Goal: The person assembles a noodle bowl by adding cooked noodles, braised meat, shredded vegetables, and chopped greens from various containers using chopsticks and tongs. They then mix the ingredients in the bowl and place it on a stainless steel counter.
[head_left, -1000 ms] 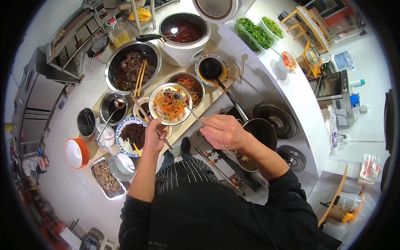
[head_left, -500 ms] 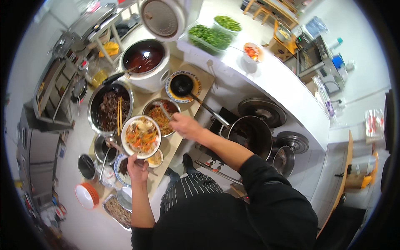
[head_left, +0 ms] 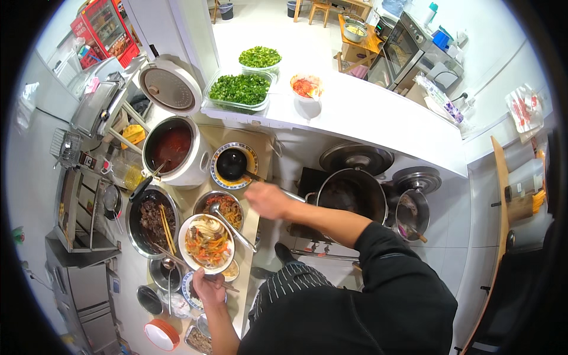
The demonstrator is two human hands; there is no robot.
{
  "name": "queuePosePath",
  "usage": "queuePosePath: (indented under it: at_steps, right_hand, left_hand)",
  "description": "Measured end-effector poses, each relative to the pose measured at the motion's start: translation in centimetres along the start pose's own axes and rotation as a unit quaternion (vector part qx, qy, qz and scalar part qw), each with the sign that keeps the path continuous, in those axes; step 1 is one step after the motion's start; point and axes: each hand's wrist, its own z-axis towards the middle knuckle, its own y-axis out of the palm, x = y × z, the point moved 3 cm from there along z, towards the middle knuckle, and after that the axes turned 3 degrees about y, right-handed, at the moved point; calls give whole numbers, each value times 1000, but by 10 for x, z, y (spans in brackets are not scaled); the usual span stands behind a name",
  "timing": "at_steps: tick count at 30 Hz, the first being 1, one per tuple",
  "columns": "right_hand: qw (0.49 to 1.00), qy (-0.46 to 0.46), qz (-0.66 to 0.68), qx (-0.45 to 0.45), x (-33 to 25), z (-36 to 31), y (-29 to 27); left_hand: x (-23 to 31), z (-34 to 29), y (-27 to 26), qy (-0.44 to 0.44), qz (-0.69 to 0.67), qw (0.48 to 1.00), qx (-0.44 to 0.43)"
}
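My left hand [head_left: 210, 289] grips the rim and underside of a white bowl of noodles [head_left: 208, 244], topped with orange and green vegetable strips and brown bits. A long thin stick-like piece runs beneath this bowl; whether my hand holds it I cannot make out. Just beyond, a metal bowl of shredded vegetables [head_left: 219, 204] has a metal spoon [head_left: 232, 229] leaning in it, handle toward me. My right hand [head_left: 267, 200], fingers curled and blurred, is over the handle of a black ladle [head_left: 231, 164]. The ladle's head rests on a blue-rimmed plate [head_left: 252, 155]. Whether the fingers grip the handle is hidden.
Left stand a rice cooker [head_left: 198, 157] of red liquid and a steel bowl [head_left: 131, 228] of dark meat with chopsticks [head_left: 166, 231]. Stacked orange bowls [head_left: 168, 332] sit nearer. A large pot [head_left: 352, 198] stands right. Chopped-green containers [head_left: 239, 90] line the white counter [head_left: 378, 109].
My right hand has let go of the spoon, which now leans in the vegetable bowl, and moved to the ladle's handle. My left hand still holds the noodle bowl. The view has shifted.
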Motion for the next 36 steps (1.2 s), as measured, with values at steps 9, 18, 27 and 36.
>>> queuePosePath:
  at_steps: [9,18,27,36]
  right_hand:
    - [932,198,106,285,77,58,-163]
    - [810,194,417,364,139,120,-153]
    - [957,-19,-20,290,93,143,-203]
    - [929,113,117,332,130,141,-257]
  left_hand:
    - [-1,25,69,-22,36,999,-17]
    - [-3,55,114,-43,49,996,-55]
    - [-6,93,157,-39,61,994,-83]
    - [-9,149,224,-37,70,993,-88]
